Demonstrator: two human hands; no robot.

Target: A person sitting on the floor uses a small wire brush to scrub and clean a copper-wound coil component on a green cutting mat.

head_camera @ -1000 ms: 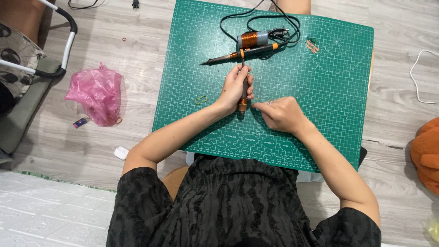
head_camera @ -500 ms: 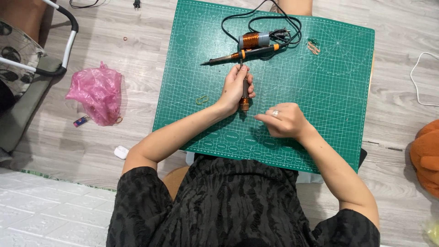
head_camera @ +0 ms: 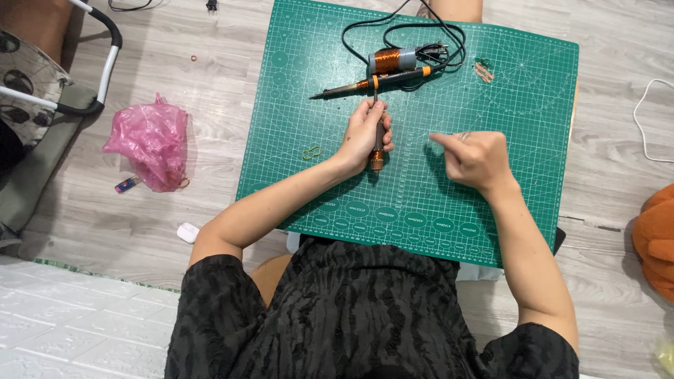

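My left hand is closed around a slim dark tool with an orange end, lying lengthwise on the green cutting mat. My right hand hovers over the mat to the right of it, fingers curled with thumb and forefinger pinched together; what they pinch is too small to see. Just beyond my left hand lie a soldering iron with a black cord and a spool of copper wire.
A small yellow wire loop and orange bits lie on the mat. On the wooden floor: a pink plastic bag at left, a small white object, a white cable, an orange soft thing at right.
My right hand has drawn away from the tool, moving rightward across the mat. My left hand stays on the tool.
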